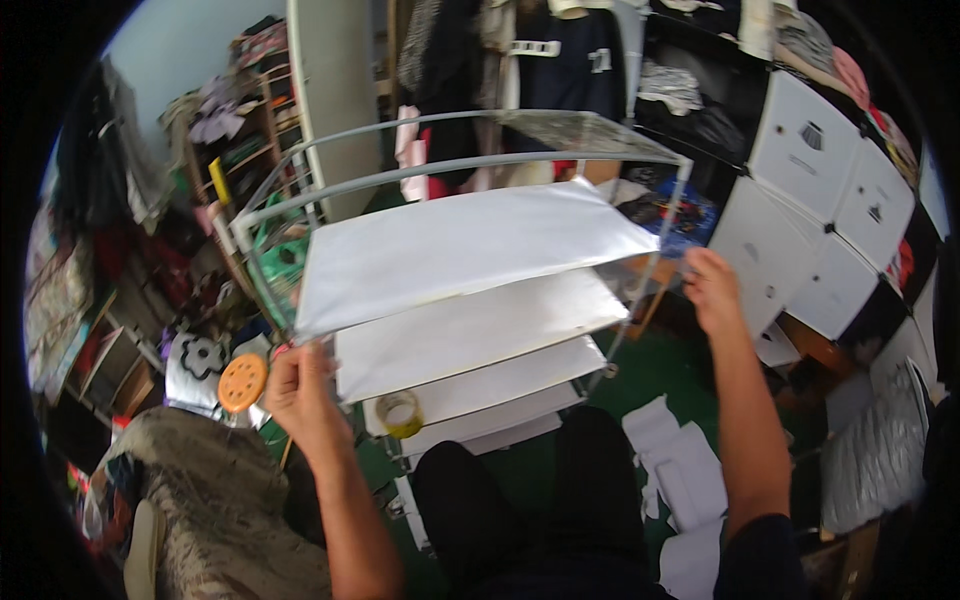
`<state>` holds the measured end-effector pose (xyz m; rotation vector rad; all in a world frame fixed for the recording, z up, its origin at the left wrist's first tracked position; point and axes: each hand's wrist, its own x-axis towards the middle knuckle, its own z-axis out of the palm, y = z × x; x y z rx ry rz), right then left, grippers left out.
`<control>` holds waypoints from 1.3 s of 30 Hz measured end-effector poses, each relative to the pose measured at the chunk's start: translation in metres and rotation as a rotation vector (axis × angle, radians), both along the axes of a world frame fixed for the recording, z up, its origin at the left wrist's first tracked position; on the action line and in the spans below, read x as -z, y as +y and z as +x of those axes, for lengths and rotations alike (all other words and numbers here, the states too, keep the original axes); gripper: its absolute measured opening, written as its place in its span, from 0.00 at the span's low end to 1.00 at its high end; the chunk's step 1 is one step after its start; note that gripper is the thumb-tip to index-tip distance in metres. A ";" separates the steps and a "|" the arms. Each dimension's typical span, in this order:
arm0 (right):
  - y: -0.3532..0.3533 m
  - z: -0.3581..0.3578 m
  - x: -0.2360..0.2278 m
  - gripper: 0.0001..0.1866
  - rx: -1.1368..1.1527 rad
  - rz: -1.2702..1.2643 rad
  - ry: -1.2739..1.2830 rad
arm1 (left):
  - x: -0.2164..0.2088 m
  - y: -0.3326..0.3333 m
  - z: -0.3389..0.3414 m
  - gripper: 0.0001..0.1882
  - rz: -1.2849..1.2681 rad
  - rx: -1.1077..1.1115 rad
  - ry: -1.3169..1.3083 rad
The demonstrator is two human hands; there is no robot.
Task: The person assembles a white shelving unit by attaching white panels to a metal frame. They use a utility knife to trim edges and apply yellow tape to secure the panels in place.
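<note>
A grey tubular rack (400,172) stands in front of me, its shelves covered with white sheets. The top sheet (470,235) slopes slightly and reaches the front posts. At its front left corner is my left hand (302,390), fingers closed; what they pinch there is hidden. My right hand (712,290) is raised just outside the right front post, fingertips pressed together. Whatever is between them is too small to make out. A yellowish tape roll (400,413) rests at the left end of a lower shelf.
White paper pieces (682,475) lie on the green floor at right. White-doored cubbies (800,150) stand behind them, with a silvery plastic bag (875,460) nearer me. At left are an orange disc with holes (242,383), a cloth-covered heap (200,490) and a cluttered shelf (262,130).
</note>
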<state>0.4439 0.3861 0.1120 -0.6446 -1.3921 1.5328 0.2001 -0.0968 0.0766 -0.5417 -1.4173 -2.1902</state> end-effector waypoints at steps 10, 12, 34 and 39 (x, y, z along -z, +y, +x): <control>-0.003 -0.052 0.009 0.09 0.109 0.090 -0.155 | 0.024 -0.009 -0.042 0.12 -0.145 -0.052 -0.043; 0.010 -0.050 0.015 0.10 0.102 0.137 -0.172 | 0.022 -0.001 -0.040 0.13 -0.179 -0.093 -0.125; 0.021 -0.062 0.009 0.09 0.152 0.238 -0.188 | 0.014 -0.010 -0.051 0.15 -0.224 -0.082 -0.142; 0.013 -0.073 0.009 0.10 0.196 0.262 -0.238 | 0.023 -0.014 -0.066 0.14 -0.164 -0.056 -0.076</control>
